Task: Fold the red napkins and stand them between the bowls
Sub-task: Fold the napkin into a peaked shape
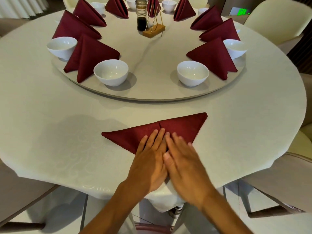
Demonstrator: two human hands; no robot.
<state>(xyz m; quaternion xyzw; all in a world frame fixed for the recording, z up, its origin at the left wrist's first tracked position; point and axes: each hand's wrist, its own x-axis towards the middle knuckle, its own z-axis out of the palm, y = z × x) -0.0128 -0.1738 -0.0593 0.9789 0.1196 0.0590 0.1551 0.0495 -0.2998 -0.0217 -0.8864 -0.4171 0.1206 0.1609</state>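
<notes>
- a red napkin (168,130) lies flat, folded to a triangle, at the desk's (50,132) near edge.
- left hand (150,164) and right hand (184,168) press it, fingers straight, gripping nothing.
- beyond, on the turntable (152,92), folded napkins (89,56) stand between white bowls (111,71).

Green lit digits on a display (239,11) are too blurred to read.

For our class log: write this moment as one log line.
stage: folding | both hands press flat dark red cloth napkin on white tablecloth | not yet stood
</notes>
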